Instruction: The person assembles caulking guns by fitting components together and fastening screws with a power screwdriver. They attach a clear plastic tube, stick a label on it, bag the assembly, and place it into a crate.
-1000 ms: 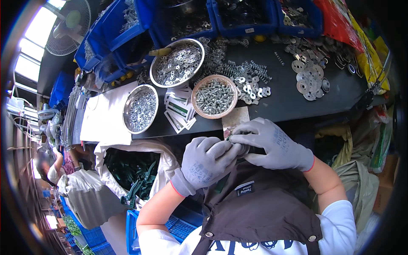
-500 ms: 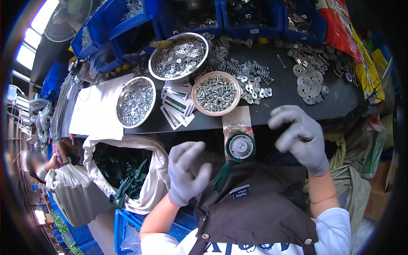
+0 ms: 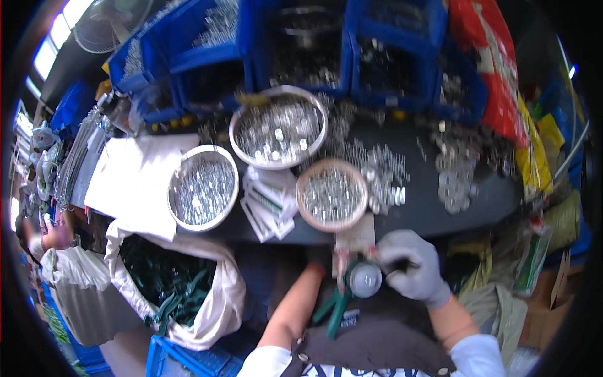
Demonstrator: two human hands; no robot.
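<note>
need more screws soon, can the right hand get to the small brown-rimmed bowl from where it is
Probably yes. The right hand sits at the table edge just below the brown-rimmed bowl, and only a small card lies between them, nothing tall.

Three bowls sit on the table (image 3: 433,217): one bowl (image 3: 203,187) at the left, a second (image 3: 278,127) behind and right of it, a third (image 3: 331,195) nearest the front edge, with packets (image 3: 267,202) between first and third. Bins (image 3: 295,44) line the back, loose washers (image 3: 455,182) lie right, and a sack (image 3: 182,289) hangs below the left bowl. The right hand (image 3: 411,264) is just right of the round tool (image 3: 364,279), before the third bowl.
</note>
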